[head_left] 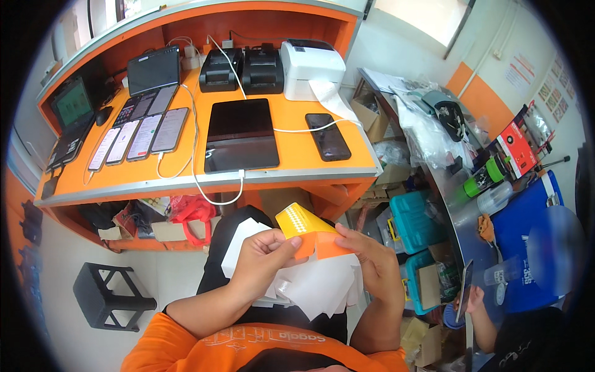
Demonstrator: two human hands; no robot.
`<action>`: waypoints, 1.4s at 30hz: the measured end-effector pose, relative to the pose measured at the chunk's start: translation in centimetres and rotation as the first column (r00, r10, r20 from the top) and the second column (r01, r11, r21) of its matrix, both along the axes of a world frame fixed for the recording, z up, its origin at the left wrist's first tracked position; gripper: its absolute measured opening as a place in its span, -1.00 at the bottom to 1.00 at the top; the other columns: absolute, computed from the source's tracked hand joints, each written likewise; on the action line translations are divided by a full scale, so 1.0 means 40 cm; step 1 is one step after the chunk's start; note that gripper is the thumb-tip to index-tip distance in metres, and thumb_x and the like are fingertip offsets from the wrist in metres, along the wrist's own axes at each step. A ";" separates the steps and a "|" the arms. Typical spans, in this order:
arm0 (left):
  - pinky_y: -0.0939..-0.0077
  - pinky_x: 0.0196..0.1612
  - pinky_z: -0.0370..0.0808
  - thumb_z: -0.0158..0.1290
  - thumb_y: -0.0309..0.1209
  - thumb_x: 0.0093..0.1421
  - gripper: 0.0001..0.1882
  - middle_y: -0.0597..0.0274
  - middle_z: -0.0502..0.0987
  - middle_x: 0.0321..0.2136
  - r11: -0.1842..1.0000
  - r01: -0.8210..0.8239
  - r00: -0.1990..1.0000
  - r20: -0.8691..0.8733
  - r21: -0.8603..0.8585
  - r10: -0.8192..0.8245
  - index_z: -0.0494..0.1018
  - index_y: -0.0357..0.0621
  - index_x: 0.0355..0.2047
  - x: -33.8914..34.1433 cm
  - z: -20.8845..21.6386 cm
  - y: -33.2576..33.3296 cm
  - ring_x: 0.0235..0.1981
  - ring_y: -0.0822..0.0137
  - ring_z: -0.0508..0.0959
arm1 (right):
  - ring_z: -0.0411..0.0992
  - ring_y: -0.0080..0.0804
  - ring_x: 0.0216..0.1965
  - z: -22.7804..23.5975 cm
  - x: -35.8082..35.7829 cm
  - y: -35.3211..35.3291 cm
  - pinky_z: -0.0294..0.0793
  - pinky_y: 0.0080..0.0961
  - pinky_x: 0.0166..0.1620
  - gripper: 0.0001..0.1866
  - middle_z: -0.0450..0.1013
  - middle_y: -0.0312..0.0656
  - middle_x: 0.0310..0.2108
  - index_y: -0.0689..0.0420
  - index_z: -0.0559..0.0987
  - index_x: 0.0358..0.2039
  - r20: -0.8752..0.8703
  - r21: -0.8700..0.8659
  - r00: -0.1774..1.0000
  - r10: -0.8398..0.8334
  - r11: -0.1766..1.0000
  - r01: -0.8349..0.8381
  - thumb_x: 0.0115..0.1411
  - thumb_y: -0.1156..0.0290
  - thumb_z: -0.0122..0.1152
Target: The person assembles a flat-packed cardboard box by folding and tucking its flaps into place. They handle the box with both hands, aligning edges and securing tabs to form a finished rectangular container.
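In the head view, the person's left hand (263,253) pinches the left side of a small folded yellow-and-orange paper-like piece (294,221); the thumb and the bent fingers are closed upon it. The right hand (377,259) has the right side of the same piece between its thumb and fingers, with only a narrow gap there. Some fingertips are hidden behind it, so how firmly they press I cannot tell. The piece is above the lap, between the two hands – its yellow part toward the table, its orange part nearer to the body. Under the hands, loose white sheets of paper (325,286) lie on the black-clothed lap.

Beyond the knees stands an orange wooden table with a grey metal edge (285,175). Near this edge lies a black flat tablet (238,137) with a white cable plugged in, and to its right a dark rectangular phone (327,137). Behind them is a white boxy printer (313,67). On the floor at left is a black plastic stool (111,302) – well apart from the hands.
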State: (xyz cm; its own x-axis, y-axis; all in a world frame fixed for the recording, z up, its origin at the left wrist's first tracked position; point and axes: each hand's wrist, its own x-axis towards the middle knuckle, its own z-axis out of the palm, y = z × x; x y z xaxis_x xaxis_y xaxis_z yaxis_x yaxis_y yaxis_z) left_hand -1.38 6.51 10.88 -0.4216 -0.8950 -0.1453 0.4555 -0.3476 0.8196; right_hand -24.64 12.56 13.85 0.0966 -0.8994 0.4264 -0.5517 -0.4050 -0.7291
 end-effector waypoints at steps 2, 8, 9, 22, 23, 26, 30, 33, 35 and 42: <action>0.62 -0.19 0.65 0.22 -0.43 0.35 -0.86 0.22 0.69 -0.25 0.999 -0.016 1.000 0.016 -0.040 0.017 0.61 -0.28 -0.20 -0.004 -0.006 0.002 -0.31 0.52 0.67 | 0.57 -0.05 0.15 -0.011 -0.008 -0.003 0.50 -0.31 0.22 -0.62 0.57 0.10 0.13 0.23 0.68 -0.01 0.022 0.032 1.000 0.017 0.999 -0.018 0.27 0.73 -0.02; 0.65 -0.19 0.59 0.26 -0.50 0.31 -0.88 0.23 0.71 -0.30 0.887 -0.075 0.932 0.283 -0.456 0.225 0.63 -0.32 -0.22 -0.006 -0.039 0.010 -0.30 0.53 0.66 | 0.58 -0.16 0.14 -0.033 -0.021 -0.012 0.54 -0.37 0.17 -0.69 0.58 0.09 0.11 0.24 0.66 0.03 0.121 0.056 0.992 0.033 0.998 -0.040 0.38 0.64 0.03; 0.67 -0.19 0.58 0.26 -0.50 0.30 -0.89 0.23 0.71 -0.31 0.805 -0.073 0.883 0.337 -0.588 0.326 0.64 -0.32 -0.23 -0.009 -0.045 0.008 -0.31 0.53 0.66 | 0.58 -0.18 0.14 -0.032 -0.016 -0.011 0.55 -0.38 0.16 -0.70 0.59 0.09 0.10 0.25 0.66 0.04 0.135 0.039 0.991 0.024 0.999 -0.030 0.40 0.62 0.04; 0.61 -0.15 0.52 0.29 -0.56 0.25 -0.82 0.20 0.71 -0.26 0.966 -0.107 0.987 -0.142 -0.235 0.074 0.68 -0.32 -0.13 -0.042 -0.099 0.022 -0.26 0.54 0.60 | 0.48 0.14 0.20 -0.059 0.154 -0.011 0.41 0.07 0.29 -0.46 0.42 0.16 0.25 0.12 0.53 0.13 -0.025 -0.331 0.990 -0.137 0.936 0.121 0.09 0.60 0.32; 0.60 -0.15 0.52 0.28 -0.57 0.25 -0.82 0.20 0.71 -0.26 0.959 -0.106 0.992 -0.091 -0.262 0.085 0.68 -0.32 -0.14 -0.039 -0.098 0.024 -0.26 0.53 0.61 | 0.49 0.14 0.19 -0.062 0.158 -0.011 0.40 0.09 0.29 -0.48 0.42 0.16 0.24 0.12 0.53 0.12 -0.022 -0.323 0.990 -0.138 0.938 0.124 0.10 0.59 0.33; 0.59 -0.15 0.52 0.28 -0.59 0.24 -0.85 0.18 0.71 -0.26 0.932 -0.104 0.995 -0.026 -0.346 0.101 0.68 -0.33 -0.17 -0.030 -0.092 0.034 -0.26 0.49 0.63 | 0.51 0.12 0.17 -0.066 0.164 -0.008 0.39 0.10 0.29 -0.51 0.44 0.16 0.21 0.12 0.53 0.10 0.019 -0.317 0.992 -0.127 0.940 0.126 0.12 0.55 0.37; 0.57 -0.16 0.52 0.29 -0.62 0.21 -0.89 0.17 0.71 -0.26 0.904 -0.127 0.991 -0.015 -0.409 0.132 0.68 -0.33 -0.24 -0.025 -0.089 0.033 -0.26 0.47 0.64 | 0.51 0.09 0.14 -0.066 0.160 -0.011 0.40 0.05 0.29 -0.52 0.46 0.13 0.15 0.13 0.53 0.08 0.055 -0.301 0.995 -0.078 0.949 0.091 0.12 0.52 0.40; 0.57 -0.13 0.55 0.30 -0.65 0.19 -0.88 0.14 0.71 -0.24 0.878 -0.168 0.986 -0.076 -0.447 0.149 0.66 -0.34 -0.25 -0.023 -0.090 0.026 -0.23 0.45 0.66 | 0.50 0.05 0.11 -0.059 0.154 -0.017 0.43 -0.01 0.26 -0.53 0.46 0.12 0.12 0.14 0.53 0.07 0.067 -0.290 0.997 -0.047 0.955 0.064 0.13 0.49 0.42; 0.57 -0.10 0.57 0.30 -0.67 0.18 -0.85 0.12 0.71 -0.22 0.888 -0.167 0.984 -0.121 -0.428 0.127 0.64 -0.34 -0.22 -0.021 -0.088 0.027 -0.18 0.43 0.68 | 0.50 0.02 0.09 -0.053 0.156 -0.015 0.46 -0.07 0.22 -0.53 0.44 0.12 0.12 0.13 0.52 0.07 0.080 -0.266 0.996 -0.029 0.963 0.050 0.14 0.47 0.43; 0.57 -0.04 0.61 0.28 -0.69 0.19 -0.73 0.09 0.71 -0.18 0.948 -0.098 0.974 -0.226 -0.303 0.029 0.59 -0.34 -0.08 -0.016 -0.080 0.038 -0.13 0.39 0.71 | 0.46 -0.03 0.07 -0.053 0.159 -0.017 0.48 -0.22 0.14 -0.55 0.36 0.14 0.18 0.11 0.45 0.10 0.102 -0.246 0.995 0.020 0.969 0.006 0.23 0.46 0.39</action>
